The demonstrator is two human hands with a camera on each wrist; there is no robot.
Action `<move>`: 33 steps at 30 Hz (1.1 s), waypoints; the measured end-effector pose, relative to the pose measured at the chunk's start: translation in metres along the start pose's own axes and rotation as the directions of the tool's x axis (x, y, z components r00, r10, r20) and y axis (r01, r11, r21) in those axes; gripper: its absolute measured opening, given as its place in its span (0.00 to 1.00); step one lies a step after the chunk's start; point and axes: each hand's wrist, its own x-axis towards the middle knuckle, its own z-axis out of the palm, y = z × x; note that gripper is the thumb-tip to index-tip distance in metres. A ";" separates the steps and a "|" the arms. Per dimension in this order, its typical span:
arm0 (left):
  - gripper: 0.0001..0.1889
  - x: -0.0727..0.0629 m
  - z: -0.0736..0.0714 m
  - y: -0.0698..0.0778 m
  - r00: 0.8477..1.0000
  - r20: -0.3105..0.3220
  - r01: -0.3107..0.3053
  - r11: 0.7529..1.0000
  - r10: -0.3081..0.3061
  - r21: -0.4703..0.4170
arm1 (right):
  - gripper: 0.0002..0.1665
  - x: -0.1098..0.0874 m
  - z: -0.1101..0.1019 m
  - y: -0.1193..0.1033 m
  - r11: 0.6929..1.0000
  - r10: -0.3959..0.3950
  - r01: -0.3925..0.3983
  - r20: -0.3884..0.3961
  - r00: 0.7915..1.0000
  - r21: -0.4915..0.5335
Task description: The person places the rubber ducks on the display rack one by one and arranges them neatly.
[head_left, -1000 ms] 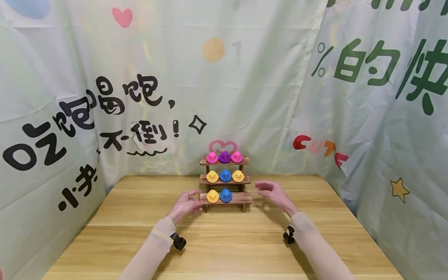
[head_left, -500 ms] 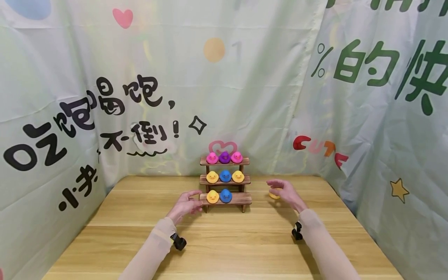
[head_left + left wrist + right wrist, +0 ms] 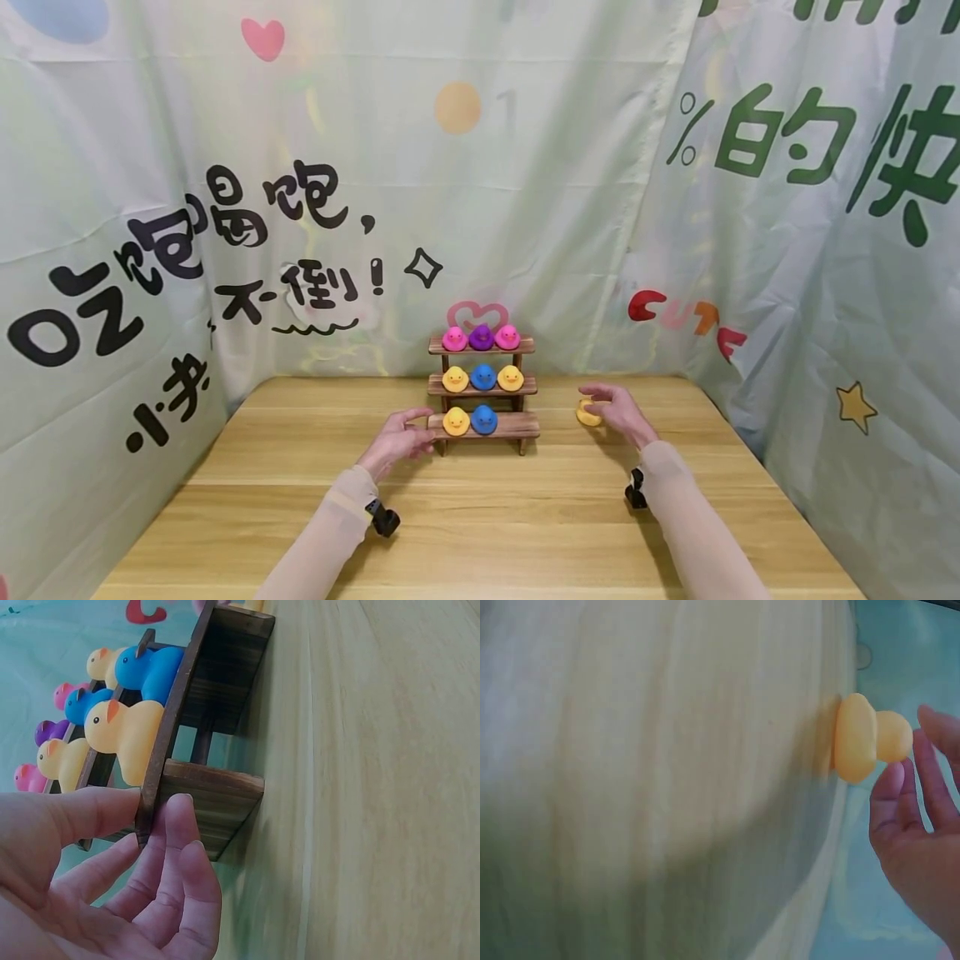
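Note:
My left hand (image 3: 397, 435) pinches the left end of the lowest step of a three-step wooden display stand (image 3: 508, 425), thumb above and fingers below in the left wrist view. On that step sit a yellow rubber duck (image 3: 455, 421) and a blue rubber duck (image 3: 483, 419), with bare wood to their right. Off to the stand's right, another yellow rubber duck (image 3: 588, 412) stands on the table. Around its head my right hand (image 3: 619, 411) hovers with loosely bent fingers; in the right wrist view, thumb and fingertips look apart from the duck (image 3: 856, 739).
The middle step carries a blue duck (image 3: 483, 377) between two yellow ones. On the top step a purple duck (image 3: 482, 337) sits between two pink ones. Printed cloth (image 3: 525, 208) hangs behind and beside the wooden table (image 3: 480, 517).
My right hand has moved right, away from the stand, and the yellow duck on the table has come into sight beside it. My left hand and the stand have stayed put.

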 end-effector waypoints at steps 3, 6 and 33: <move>0.28 0.000 0.000 0.000 1.000 -0.001 -0.001 1.000 0.001 -0.002 | 0.24 0.001 0.003 0.002 1.000 -0.015 0.015 -0.015 1.000 0.010; 0.28 0.000 0.000 0.001 1.000 -0.003 0.003 1.000 -0.003 -0.002 | 0.25 0.002 0.007 0.004 1.000 -0.014 0.015 -0.024 1.000 0.021; 0.27 -0.001 0.001 0.002 1.000 0.012 0.008 1.000 -0.008 -0.009 | 0.24 0.002 0.020 0.005 0.992 -0.032 0.039 0.059 0.998 -0.123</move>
